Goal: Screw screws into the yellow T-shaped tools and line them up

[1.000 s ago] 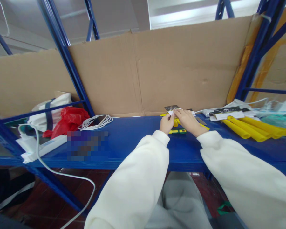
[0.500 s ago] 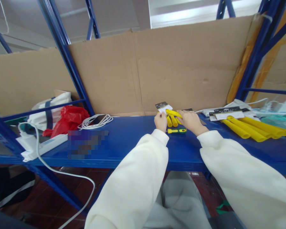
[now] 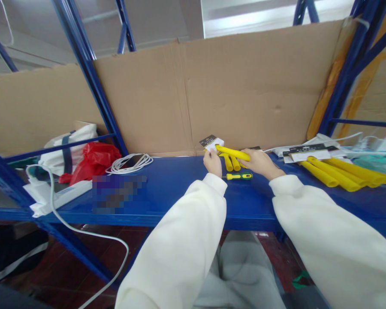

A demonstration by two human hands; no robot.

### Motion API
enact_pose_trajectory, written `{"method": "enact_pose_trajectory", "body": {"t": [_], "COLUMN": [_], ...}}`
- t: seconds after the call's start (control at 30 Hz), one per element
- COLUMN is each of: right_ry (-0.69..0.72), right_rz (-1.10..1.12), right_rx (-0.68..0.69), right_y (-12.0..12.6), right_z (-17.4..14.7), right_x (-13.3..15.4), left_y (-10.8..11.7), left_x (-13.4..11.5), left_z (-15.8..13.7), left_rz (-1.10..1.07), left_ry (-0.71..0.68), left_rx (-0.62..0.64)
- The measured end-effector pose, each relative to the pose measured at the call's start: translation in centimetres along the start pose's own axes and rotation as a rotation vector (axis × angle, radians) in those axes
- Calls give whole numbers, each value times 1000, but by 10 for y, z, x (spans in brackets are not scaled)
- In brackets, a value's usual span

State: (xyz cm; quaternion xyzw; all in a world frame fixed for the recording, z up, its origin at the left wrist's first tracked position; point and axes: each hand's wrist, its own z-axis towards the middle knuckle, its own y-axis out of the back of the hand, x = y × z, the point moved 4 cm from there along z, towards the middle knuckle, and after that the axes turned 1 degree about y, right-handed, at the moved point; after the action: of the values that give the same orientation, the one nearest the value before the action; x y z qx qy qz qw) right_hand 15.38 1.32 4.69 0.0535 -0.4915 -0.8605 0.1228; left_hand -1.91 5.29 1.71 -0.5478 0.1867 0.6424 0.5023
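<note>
One blue worktop (image 3: 170, 189) stands before cardboard (image 3: 244, 94). Near its back edge, I have the left hand (image 3: 213, 163) pinching one card (image 3: 208, 140), the right hand (image 3: 260, 164) closed around one yellow tube (image 3: 234, 153). One screwdriver (image 3: 239, 176) lies nearer the front edge.

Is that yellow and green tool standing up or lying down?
Lying down: the tool stretches sideways along the blue shelf, nearer the viewer than the yellow tube in the right hand.

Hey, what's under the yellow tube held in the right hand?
Below the yellow tube, at least two yellow pieces show, with the blue table beneath. Whatever lies behind the tube or the right hand is covered.
</note>
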Motion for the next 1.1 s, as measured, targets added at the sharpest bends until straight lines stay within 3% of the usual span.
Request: {"method": "enact_pose_trajectory", "body": {"t": [0.33,0.53,0.7,0.83,0.93,1.1], "right_ry": [16,4,10,-178,-300,-377], "right_rz": [41,154,631,1075,1203,1322], "right_rx": [-136,-183,-187,-116,-30,1], "right_y": [-3,-10,-19,-27,-27,-23], "right_z": [-2,0,3,7,6,4], "right_x": [1,-1,-2,-5,-3,-3], "left_y": [-17,-23,-19,-15,-13,-12], "left_x": [-1,-1,-6,-10,-10,-9], "left_z": [-15,-23,-26,-26,-25,-23], "left_rz": [-371,-362,-315,-325,-329,-296], "left_ry": [345,457,434,398,388,359], "left_rx": [147,285,226,169,133,109]}}
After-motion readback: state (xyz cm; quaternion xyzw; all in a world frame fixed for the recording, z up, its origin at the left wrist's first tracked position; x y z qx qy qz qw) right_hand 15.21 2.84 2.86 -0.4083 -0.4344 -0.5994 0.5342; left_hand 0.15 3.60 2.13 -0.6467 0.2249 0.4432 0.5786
